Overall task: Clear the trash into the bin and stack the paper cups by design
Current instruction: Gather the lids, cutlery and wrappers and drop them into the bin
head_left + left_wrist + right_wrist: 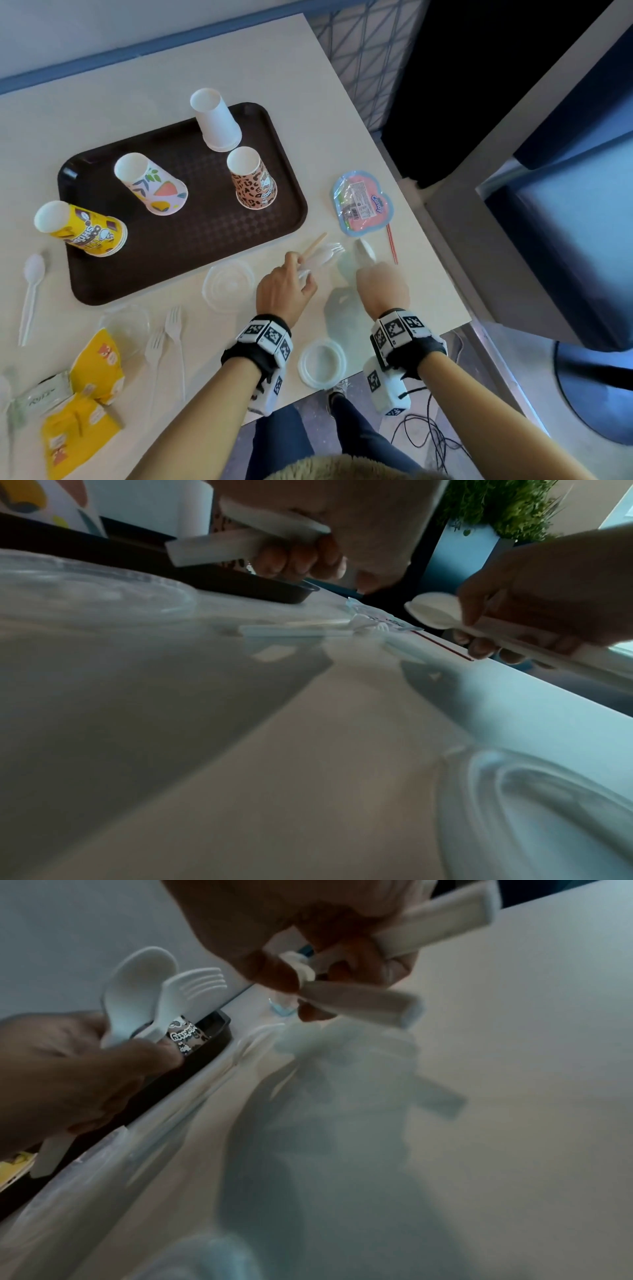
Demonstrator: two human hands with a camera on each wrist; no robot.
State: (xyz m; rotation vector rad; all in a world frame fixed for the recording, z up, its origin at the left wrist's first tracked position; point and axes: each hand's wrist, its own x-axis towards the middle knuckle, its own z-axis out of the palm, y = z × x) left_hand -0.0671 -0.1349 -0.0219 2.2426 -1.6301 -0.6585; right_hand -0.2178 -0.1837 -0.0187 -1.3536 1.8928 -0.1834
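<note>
Four groups of upturned paper cups stand on the brown tray [219,233]: a white stack [217,121], a floral cup [154,185], a leopard cup [253,180] and a yellow stack [85,228]. My left hand [294,277] hovers just off the tray's near right corner and grips a white plastic spoon [137,988] and fork [188,991] by their handles. My right hand [380,281], close beside it, grips a white plastic spoon [364,251] together with a second white handle [363,999]. A wooden stirrer [315,245] shows by the left fingers.
A pink candy wrapper [363,205] and a red stick [392,245] lie near the table's right edge. Clear lids [228,284] [322,363], two forks [174,329], a spoon [32,291] and yellow packets [97,366] lie along the front.
</note>
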